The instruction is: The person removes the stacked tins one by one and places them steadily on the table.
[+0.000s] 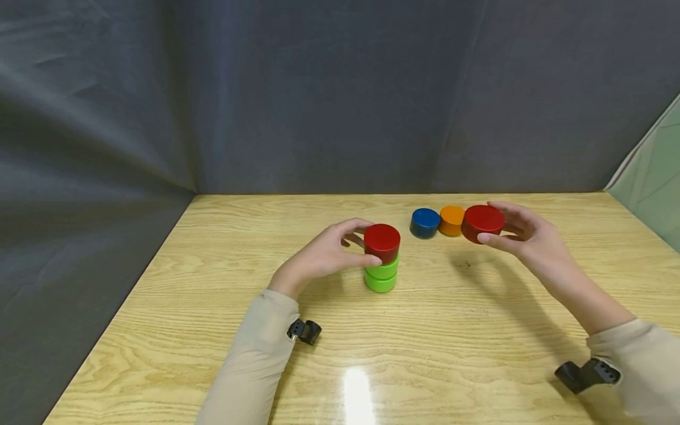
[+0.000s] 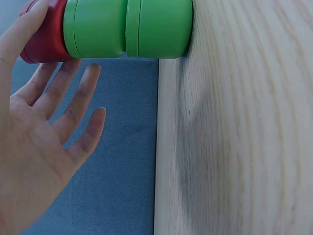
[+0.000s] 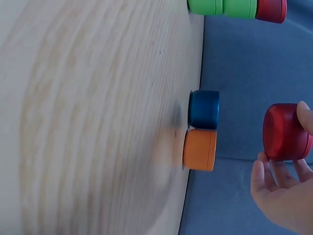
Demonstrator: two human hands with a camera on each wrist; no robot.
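Left hand [image 1: 324,255] steadies the stack: thumb and fingertips pinch the red round wooden disc [image 1: 382,242] that tops two green round wooden discs [image 1: 381,275], which stand on the light wood-grain table [image 1: 212,307]. Left wrist view shows the thumb on the red disc's side while the other fingers [image 2: 73,105] look spread and loose, so the hold is light. Stack stands upright, slightly left of table centre.

Right hand [image 1: 523,236] clamps a second red round wooden disc [image 1: 482,223], thumb on the near side and fingers round the far side, held in the air off the table, tilted a bit toward the camera. Right wrist view confirms it is lifted: second red disc [image 3: 286,132] is clear of the tabletop. Beside it on the table sit a blue round wooden disc [image 1: 424,222] and an orange round wooden disc [image 1: 451,220], touching each other, well apart from the stack.

Judgement on doing this well: if the held disc goes onto the stack, level it first, bring it in from above rather than from the side, and centre it over the top red disc. Left fingers should move off the top face but stay on the side so the column does not shift. Release only once it sits flat; a tilted landing could knock the stack over.

Writing: none readable. Discs are plain painted, no brand or label visible. Black wrist mounts [image 1: 304,331] show no legible marks. Grey fabric backdrop [image 1: 319,88] is plain.
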